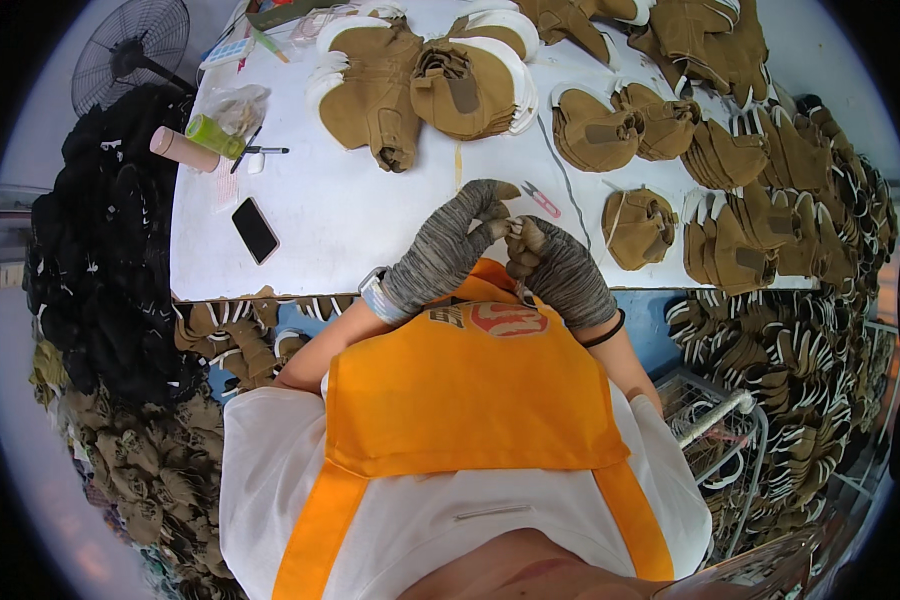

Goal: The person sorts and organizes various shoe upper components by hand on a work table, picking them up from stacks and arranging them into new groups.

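Both hands wear grey knitted gloves and meet in front of my chest, at the near edge of the white table (320,230). My left hand (448,240) is bent, with its thumb and fingertips closed toward the right hand's fingers. My right hand (560,268) is closed, its fingertips drawn together against the left ones. Whatever lies between the fingertips is too small to make out. Just beyond the hands lie red-handled thread snips (542,200). A single brown shoe upper (638,228) rests to the right, with a pale strip across it.
Stacked brown shoe uppers with white edges (475,90) stand at the back, more stacks (730,155) at the right. A phone (255,231), pink bottle (184,149), green bottle (214,136) and pen (261,150) lie left. Black piles (100,240), a fan (130,55) and a wire cart (720,440) surround the table.
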A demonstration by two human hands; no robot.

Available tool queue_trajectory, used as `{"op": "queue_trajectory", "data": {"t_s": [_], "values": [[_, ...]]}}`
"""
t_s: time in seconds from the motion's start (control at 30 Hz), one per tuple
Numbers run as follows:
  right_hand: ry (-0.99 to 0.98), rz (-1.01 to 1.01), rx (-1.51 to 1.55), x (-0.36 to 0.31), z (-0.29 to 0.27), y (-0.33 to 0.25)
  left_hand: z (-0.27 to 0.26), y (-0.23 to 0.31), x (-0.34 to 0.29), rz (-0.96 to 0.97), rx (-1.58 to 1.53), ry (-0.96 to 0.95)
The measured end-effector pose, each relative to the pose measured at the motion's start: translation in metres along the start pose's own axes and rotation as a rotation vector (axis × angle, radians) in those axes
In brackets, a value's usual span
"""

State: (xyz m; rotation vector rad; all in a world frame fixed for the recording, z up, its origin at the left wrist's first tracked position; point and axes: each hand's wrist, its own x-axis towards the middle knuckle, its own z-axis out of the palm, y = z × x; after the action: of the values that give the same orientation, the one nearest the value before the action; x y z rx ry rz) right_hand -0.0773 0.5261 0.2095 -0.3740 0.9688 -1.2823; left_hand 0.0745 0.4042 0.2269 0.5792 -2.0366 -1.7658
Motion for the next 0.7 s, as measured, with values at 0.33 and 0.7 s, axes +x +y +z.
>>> {"op": "queue_trajectory", "data": {"t_s": [0.33, 0.7], "values": [[-0.062, -0.072, 0.357, 0.000, 0.021, 0.009, 0.003, -0.010, -0.005, 0.199, -0.025, 0.164], [0.072, -0.168, 0.226, -0.004, 0.021, 0.016, 0.008, -0.020, 0.002, -0.014, -0.314, 0.155]]}}
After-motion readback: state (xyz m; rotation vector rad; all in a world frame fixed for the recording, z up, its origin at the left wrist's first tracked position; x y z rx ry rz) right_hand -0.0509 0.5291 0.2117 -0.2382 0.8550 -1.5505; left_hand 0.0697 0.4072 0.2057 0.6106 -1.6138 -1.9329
